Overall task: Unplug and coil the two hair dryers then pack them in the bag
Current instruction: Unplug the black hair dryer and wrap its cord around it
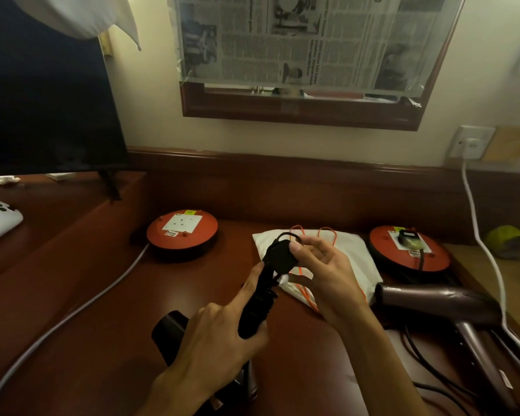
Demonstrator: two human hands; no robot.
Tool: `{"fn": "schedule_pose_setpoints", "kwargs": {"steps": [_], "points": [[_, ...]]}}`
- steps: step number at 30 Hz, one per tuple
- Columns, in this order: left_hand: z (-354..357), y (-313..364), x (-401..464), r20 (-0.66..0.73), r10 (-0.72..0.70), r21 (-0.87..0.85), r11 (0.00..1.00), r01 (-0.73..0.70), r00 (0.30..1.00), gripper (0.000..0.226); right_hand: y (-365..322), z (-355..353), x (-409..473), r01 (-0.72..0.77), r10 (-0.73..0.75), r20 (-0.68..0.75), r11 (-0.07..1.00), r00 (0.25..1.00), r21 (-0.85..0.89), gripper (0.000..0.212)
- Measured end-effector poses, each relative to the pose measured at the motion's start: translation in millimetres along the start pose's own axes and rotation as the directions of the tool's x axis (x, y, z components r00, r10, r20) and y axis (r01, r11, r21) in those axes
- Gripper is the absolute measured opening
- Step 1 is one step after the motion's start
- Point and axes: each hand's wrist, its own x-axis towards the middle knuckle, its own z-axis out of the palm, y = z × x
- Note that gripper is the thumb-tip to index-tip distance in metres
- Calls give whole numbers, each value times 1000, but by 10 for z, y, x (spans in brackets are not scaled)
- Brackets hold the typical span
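Over a wooden desk [102,340], left hand [210,346] gripped a coiled cord [255,307]; right hand [324,274] pinched its plug [279,255] near the bag [351,253]

You see two hair dryers: one black hair dryer [174,334] by your hands and one dark purple hair dryer [439,301] on the right. You see two round red socket reels, one on the left [182,232] and one on the right [409,250]. You see one white cloth bag with orange strings [342,250], and two bare hands, the left hand [216,340] and the right hand [327,271].
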Motion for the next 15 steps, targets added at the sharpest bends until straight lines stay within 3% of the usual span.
{"fn": "schedule_pose_setpoints", "kwargs": {"steps": [3,6,11,15], "points": [[31,-11,-25,2,-24,101,995,24,1000,101,-12,56,1,-2,-7,-50,986,999,-164,39],[56,-34,0,-3,-4,156,988,4,1000,101,17,131,-11,60,-69,-57,986,996,-153,45],[79,-45,16,-29,-33,259,965,40,999,103,106,164,7,130,-172,-145,956,974,-261,34],[143,-29,3,-30,-101,355,929,105,994,105,149,160,62,99,-197,-209,908,958,-407,50]]}}
